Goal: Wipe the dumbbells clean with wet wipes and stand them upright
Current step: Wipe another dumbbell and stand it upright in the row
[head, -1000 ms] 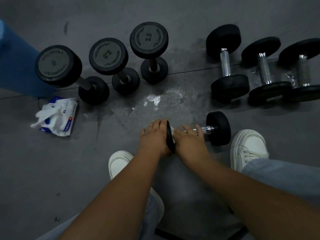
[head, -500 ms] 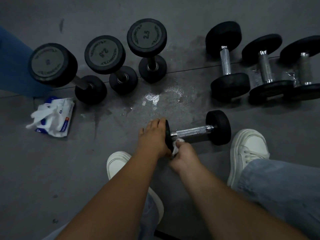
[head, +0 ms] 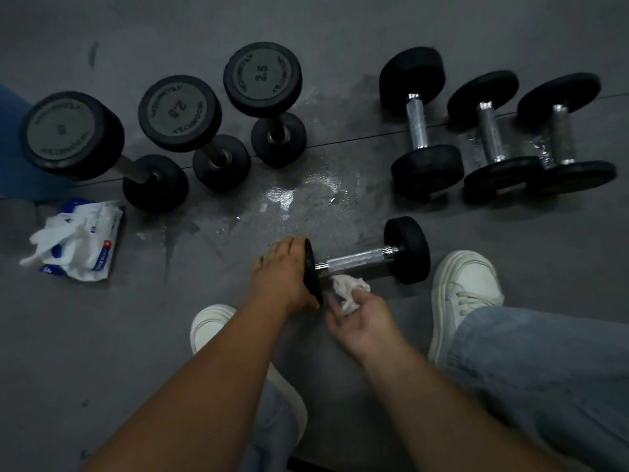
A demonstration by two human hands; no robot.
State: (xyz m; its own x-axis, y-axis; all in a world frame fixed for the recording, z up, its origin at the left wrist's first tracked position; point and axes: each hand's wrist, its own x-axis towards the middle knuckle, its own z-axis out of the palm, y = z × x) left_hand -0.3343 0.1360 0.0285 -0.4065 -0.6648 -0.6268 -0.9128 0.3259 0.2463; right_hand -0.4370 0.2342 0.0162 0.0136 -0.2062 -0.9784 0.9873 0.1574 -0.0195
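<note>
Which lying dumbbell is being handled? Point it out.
The dumbbell lying alone nearest the person: the left hand grips its end and the right hand holds a wipe at its handle. The other three lie untouched, upper right.

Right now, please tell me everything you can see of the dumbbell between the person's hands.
The dumbbell lies on its side on the grey floor, not yet upright. It has two round black heads, rubber by the look, joined by a shiny knurled metal handle. The left hand grips the left head from above; the right hand holds a crumpled white wipe just below the handle, beside that head. Nothing holds the other head.
</note>
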